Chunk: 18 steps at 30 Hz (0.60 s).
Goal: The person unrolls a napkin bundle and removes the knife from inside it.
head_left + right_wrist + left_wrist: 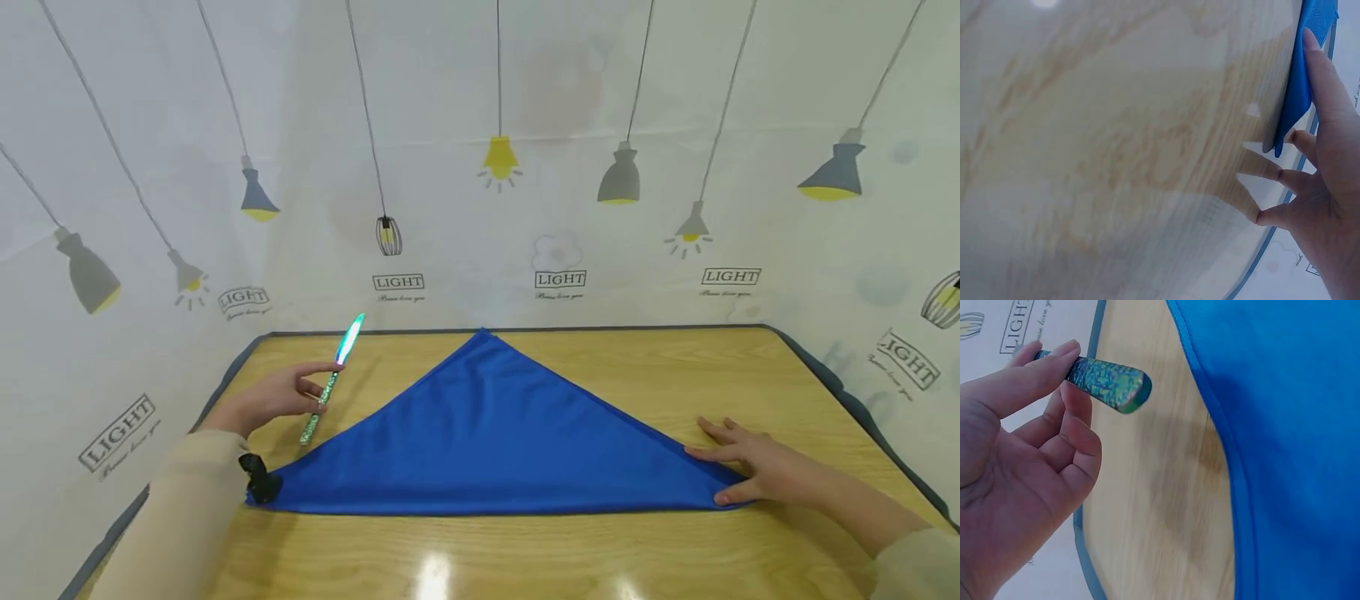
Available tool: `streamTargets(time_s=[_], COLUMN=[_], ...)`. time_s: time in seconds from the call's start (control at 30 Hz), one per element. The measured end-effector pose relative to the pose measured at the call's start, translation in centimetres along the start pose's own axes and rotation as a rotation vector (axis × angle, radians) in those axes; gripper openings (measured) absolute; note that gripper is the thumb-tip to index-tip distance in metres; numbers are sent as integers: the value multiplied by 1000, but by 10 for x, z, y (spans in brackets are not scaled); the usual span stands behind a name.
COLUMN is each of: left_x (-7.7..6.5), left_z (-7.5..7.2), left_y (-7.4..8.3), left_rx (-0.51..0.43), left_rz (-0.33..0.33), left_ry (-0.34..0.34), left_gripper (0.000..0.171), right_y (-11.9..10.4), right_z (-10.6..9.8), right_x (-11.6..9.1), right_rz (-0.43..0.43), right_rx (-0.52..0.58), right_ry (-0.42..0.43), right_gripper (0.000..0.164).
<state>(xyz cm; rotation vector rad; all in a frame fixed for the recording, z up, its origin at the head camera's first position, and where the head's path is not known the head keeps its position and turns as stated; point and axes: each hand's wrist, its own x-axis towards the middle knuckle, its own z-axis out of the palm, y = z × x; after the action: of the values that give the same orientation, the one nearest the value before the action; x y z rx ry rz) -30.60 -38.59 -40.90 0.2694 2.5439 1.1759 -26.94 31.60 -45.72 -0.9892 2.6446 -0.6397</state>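
A blue cloth (480,433), folded into a triangle, lies on the wooden table with its point at the far edge and its long side near me. Above the table, left of the cloth, my left hand (281,392) pinches a table knife (348,340) with a shiny blade and a green-blue mottled handle. The blade points up and away; the handle's rounded end (1129,394) faces the left wrist camera. My right hand (772,471), fingers spread, rests at the cloth's right corner. In the right wrist view, the thumb lies along the cloth's edge (1297,87) and the other fingers touch the table.
The wooden table (525,554) has a dark rim. A pale wall covering (450,83) with printed lamps stands behind it and at both sides. A black wrist-camera mount (260,481) on the left sleeve hangs over the cloth's left corner.
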Motion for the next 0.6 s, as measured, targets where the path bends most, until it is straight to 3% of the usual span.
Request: streamTargets(time_s=[0.3, 0.6], left_x=[18, 28], left_z=[3, 2], left_y=[-14, -17], left_rx=[34, 87], left_rz=[-44, -74], left_ry=[25, 24], left_gripper=[74, 73], right_y=[-2, -1], right_z=[0, -1], right_x=[0, -2], right_rz=[68, 73], right_rx=[21, 25], right_ry=[-20, -26], right_gripper=[70, 70])
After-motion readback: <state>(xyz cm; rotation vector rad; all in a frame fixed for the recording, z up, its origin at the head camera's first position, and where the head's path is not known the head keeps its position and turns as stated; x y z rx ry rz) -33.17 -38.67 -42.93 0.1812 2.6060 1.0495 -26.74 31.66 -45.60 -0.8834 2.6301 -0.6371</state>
